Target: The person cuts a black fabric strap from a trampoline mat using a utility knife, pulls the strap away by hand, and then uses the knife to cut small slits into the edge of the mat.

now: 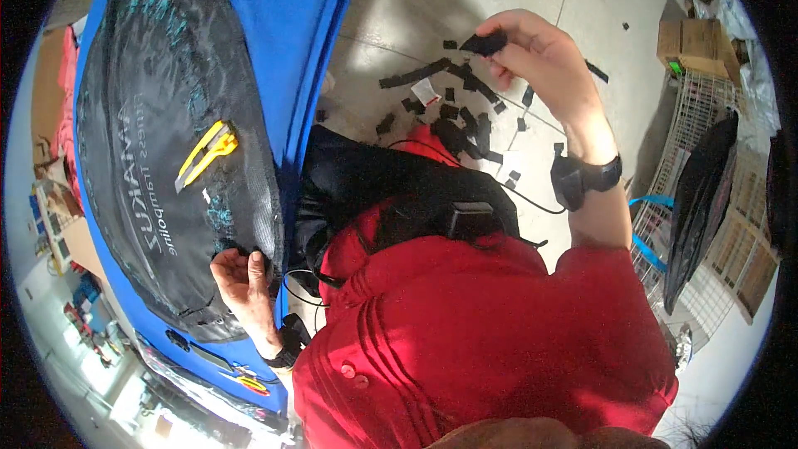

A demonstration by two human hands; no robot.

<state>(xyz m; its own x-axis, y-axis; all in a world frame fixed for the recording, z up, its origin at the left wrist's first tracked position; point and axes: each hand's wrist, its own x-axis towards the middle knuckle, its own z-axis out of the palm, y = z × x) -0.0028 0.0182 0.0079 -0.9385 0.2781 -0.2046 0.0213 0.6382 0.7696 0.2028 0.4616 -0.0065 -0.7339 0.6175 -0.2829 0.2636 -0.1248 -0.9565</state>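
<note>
A round black trampoline mat (166, 58) with pale lettering and frayed teal threads lies on the blue-covered table at my left. My left hand (245, 291) is closed on its near edge, thumb on top. On the mat rests a yellow-handled cutting tool (208, 154), beyond that hand. Out to the right, my right hand (540, 54) pinches a small black fabric piece (485, 42) in the air above the floor. Below it, several black fabric scraps (474, 129) lie scattered. A dark band with a box-shaped device is on each wrist.
The blue cloth (320, 8) covers the table. Orange-handled scissors (252, 384) lie near its lower end. At right stand a white wire rack (665, 150), a cardboard box (698, 46) and a dark round panel (702, 208). A thin black cable (532, 202) runs beside my lap.
</note>
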